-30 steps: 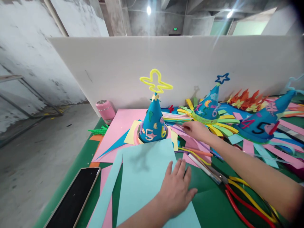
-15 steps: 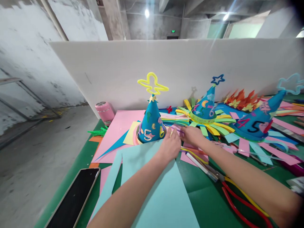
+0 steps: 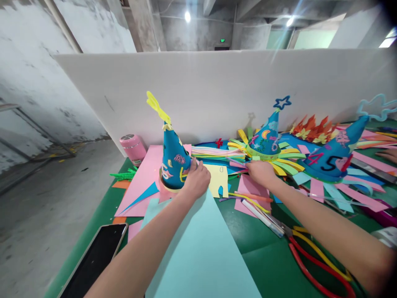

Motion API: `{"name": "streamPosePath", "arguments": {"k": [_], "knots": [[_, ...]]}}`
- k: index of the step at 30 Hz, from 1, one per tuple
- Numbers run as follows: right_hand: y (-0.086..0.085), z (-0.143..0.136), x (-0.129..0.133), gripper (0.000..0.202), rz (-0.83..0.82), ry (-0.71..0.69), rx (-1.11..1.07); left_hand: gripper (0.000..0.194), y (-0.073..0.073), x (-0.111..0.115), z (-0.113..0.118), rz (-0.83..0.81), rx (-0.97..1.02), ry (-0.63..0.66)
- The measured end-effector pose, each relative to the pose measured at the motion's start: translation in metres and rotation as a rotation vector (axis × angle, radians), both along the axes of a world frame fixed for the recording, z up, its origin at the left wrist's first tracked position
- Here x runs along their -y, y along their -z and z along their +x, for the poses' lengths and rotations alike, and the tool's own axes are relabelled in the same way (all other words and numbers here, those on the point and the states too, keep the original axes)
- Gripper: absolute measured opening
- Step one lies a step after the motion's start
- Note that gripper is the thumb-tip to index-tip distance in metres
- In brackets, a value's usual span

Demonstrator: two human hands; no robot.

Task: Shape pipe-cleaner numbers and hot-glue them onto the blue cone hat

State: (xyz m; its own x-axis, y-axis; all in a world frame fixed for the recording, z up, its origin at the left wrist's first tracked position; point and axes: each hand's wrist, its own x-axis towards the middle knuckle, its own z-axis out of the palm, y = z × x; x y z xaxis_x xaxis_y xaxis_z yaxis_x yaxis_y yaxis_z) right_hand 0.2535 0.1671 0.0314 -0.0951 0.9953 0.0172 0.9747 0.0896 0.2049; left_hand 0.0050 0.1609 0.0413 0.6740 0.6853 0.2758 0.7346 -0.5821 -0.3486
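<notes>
A blue cone hat (image 3: 174,159) with a yellow pipe-cleaner shape on its tip leans left on the pink paper. My left hand (image 3: 198,179) has its fingers closed on the hat's right side, low near the brim. Below that hand lies a large light-blue sheet (image 3: 201,244). My right hand (image 3: 261,173) is closed near the ends of paper strips, left of a second cone hat (image 3: 266,138); whatever is between its fingers is too small to name. A cream paper piece (image 3: 218,176) with cut-outs lies between my hands.
A phone (image 3: 96,260) lies front left, a pink bottle (image 3: 133,149) behind it. Red-handled scissors (image 3: 305,260) and white pens (image 3: 260,217) are at front right. A third hat (image 3: 333,155) stands right. Another person's hand (image 3: 387,154) shows at the right edge.
The near hat has moved left with my left hand and turned, uncovering the cream piece. My right hand has shifted slightly right. The light-blue sheet has shifted, covering the narrow strip's gap.
</notes>
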Motion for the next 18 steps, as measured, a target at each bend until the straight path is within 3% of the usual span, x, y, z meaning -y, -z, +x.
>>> {"name": "streamPosePath", "arguments": {"k": [12, 15, 18], "knots": [[-0.032, 0.033, 0.035, 0.037, -0.148, -0.421, -0.098, 0.039, 0.008, 0.014, 0.055, -0.164, 0.198, 0.082], [-0.039, 0.027, 0.032, 0.039, -0.121, -0.448, -0.201, 0.039, 0.009, 0.024, 0.068, -0.195, 0.248, 0.079], [-0.036, 0.015, 0.022, 0.032, -0.066, -0.396, -0.228, 0.035, 0.015, 0.029, 0.082, -0.239, 0.273, 0.097]]}}
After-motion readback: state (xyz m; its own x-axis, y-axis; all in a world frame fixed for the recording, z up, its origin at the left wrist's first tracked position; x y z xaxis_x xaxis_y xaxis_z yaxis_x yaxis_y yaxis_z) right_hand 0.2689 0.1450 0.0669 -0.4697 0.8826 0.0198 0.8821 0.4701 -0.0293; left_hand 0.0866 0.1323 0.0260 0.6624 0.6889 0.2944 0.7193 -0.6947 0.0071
